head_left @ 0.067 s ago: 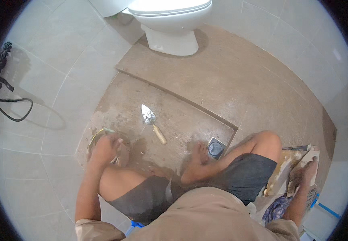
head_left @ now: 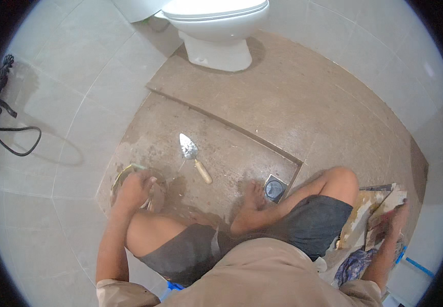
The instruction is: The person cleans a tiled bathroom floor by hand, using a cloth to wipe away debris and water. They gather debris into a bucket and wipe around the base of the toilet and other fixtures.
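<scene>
Slabs (head_left: 360, 209) are lying lower R of frame, R hand (head_left: 397, 219) resting at them; can't tell if it's gripping. L hand (head_left: 136, 186) is resting over round container (head_left: 120, 177), mid-L, fingers' (head_left: 151, 181) hold unclear. Trowel (head_left: 189, 148) is lying nr ctr; toilet (head_left: 216, 30) is standing top ctr.

Bright, slightly hazy light; toilet lid (head_left: 216, 7) glares white; soft shadows; black fisheye rim (straight edges bow)
</scene>
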Demonstrator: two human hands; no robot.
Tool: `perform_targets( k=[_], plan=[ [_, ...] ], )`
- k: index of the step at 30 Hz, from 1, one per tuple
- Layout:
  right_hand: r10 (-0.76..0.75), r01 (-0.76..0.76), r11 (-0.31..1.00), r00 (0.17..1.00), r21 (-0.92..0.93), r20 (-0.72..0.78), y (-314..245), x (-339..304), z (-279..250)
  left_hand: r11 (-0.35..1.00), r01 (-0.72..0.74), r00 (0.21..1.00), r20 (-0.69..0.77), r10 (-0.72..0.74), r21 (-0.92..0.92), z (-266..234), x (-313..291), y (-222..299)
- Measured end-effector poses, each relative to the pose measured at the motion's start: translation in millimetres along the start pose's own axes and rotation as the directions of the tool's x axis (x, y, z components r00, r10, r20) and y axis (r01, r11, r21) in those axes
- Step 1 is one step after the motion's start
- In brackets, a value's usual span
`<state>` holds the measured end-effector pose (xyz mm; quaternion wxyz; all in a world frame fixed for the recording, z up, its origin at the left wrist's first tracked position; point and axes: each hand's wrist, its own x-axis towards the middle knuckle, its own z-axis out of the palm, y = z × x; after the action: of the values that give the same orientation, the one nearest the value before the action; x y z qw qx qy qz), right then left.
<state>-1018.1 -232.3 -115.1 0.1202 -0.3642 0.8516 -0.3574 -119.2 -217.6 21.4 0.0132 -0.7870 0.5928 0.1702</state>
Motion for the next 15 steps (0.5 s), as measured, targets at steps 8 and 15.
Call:
perform_targets(
  k=[8,15],
  plan=[
    [-0.369,0.221,0.882,0.874,-0.415,-0.318,-88,-16,-112,0.999,-0.031,0.999,0.012,0.031,0.025,-4,18,-7],
    [-0.484,-0.027,0.613,0.777,-0.789,-0.403,-60,-14,-176,0.932,-0.167,0.982,0.032,0.187,-0.322,26,13,-92]
  ],
)
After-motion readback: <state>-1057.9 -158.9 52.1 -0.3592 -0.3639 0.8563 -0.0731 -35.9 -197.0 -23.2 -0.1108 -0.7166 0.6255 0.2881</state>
